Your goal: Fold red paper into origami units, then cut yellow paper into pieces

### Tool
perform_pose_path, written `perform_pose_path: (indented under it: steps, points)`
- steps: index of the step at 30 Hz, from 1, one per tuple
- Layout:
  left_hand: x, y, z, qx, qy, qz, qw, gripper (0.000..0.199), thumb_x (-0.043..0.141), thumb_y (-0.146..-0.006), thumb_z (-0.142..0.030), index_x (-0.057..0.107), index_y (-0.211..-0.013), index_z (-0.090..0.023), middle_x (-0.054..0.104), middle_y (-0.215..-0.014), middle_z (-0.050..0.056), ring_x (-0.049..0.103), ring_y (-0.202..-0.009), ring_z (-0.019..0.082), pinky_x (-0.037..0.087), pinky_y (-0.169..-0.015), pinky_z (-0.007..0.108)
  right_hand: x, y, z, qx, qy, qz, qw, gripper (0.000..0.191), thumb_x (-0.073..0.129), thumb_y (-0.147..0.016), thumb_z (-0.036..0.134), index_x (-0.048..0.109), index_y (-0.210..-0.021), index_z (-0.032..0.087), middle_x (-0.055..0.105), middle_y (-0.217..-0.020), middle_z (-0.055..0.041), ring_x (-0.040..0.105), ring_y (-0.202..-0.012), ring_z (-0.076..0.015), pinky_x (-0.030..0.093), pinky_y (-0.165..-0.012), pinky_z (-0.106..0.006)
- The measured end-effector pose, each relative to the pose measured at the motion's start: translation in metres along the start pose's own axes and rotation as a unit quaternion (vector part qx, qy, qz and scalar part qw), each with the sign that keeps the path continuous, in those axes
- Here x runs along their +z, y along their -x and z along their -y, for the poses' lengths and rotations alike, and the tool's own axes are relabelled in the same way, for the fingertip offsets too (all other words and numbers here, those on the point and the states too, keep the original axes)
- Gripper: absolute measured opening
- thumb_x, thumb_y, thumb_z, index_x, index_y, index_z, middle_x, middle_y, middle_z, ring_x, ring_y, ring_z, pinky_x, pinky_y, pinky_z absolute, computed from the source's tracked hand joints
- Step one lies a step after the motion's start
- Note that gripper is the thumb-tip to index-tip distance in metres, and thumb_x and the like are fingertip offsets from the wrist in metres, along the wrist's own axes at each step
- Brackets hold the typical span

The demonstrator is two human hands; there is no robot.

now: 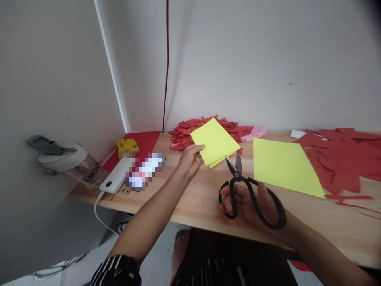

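A folded yellow sheet (pixel 214 141) is pinched at its lower left edge by my left hand (pixel 192 159), thumb on top. My right hand (pixel 248 204) has its fingers through the handles of black-handled scissors (pixel 237 174). The scissor blades are parted and point up, close to the lower right corner of the folded sheet. To the right, a larger yellow sheet (pixel 284 167) lies flat on the wooden table (pixel 205 198). Behind the folded sheet is a heap of folded red paper pieces (pixel 186 130).
Red paper sheets (pixel 342 159) and thin strips cover the table's right side. A pink paper piece (pixel 257 133) is by the wall. At left are a clear bottle (pixel 80 165), a white power bank (pixel 117 176) with a cable, a blurred phone (pixel 145 171) and a yellow box (pixel 127 146).
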State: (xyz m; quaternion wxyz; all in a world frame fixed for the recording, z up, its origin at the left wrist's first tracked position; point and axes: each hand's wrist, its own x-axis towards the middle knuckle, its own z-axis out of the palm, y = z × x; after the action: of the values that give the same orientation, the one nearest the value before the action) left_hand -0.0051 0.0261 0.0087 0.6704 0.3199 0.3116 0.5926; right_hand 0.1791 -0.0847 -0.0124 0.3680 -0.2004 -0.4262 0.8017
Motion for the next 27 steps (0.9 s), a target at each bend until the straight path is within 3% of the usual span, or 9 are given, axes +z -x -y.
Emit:
perform_pose_path:
  steps: [7,14,18,22,27]
  points:
    - [0.003,0.004,-0.002,-0.003,-0.009,0.004,1.000,0.017,0.068,-0.065,-0.012,0.068,-0.082,-0.008,0.075,-0.092,0.013,0.068,-0.103,0.028,0.051,-0.097,0.039,0.004,0.000,0.012,-0.024,0.018,-0.053,0.998,0.078,0.052,-0.066,0.087,0.066,-0.097,0.017,0.066,-0.082,-0.0111,0.063,-0.086,-0.0276,0.046,-0.079,-0.040]
    - [0.003,0.003,-0.001,-0.015,-0.034,0.000,0.999,0.016,0.069,-0.062,-0.014,0.067,-0.076,-0.009,0.075,-0.083,0.011,0.070,-0.091,0.026,0.053,-0.090,0.038,0.003,0.000,0.021,-0.025,0.040,-0.022,0.999,0.082,0.044,-0.068,0.089,0.064,-0.102,0.017,0.065,-0.086,-0.0122,0.063,-0.090,-0.0299,0.046,-0.083,-0.042]
    - [0.001,0.002,0.001,-0.009,-0.038,0.013,0.999,0.019,0.072,-0.060,-0.016,0.065,-0.076,-0.010,0.074,-0.081,0.010,0.070,-0.090,0.025,0.052,-0.090,0.037,0.000,-0.004,0.019,-0.041,0.052,-0.038,0.997,0.080,0.046,-0.066,0.090,0.063,-0.100,0.019,0.064,-0.081,-0.0105,0.064,-0.090,-0.0307,0.045,-0.086,-0.045]
    - [-0.001,0.001,0.004,0.010,-0.045,0.050,0.998,0.039,0.079,-0.055,-0.013,0.064,-0.092,-0.012,0.075,-0.092,0.009,0.070,-0.095,0.023,0.051,-0.093,0.036,-0.002,-0.009,0.015,-0.074,0.063,-0.064,0.993,0.080,0.044,-0.067,0.089,0.064,-0.099,0.019,0.064,-0.077,-0.0087,0.065,-0.085,-0.0289,0.046,-0.086,-0.044]
    - [-0.001,0.002,0.005,0.023,-0.052,0.057,0.997,0.086,0.086,-0.051,-0.012,0.048,-0.128,-0.018,0.074,-0.103,0.009,0.070,-0.095,0.022,0.051,-0.093,0.038,-0.001,-0.008,0.015,-0.087,0.072,-0.064,0.991,0.079,0.040,-0.071,0.088,0.064,-0.098,0.018,0.062,-0.073,-0.0077,0.064,-0.081,-0.0274,0.048,-0.082,-0.042]
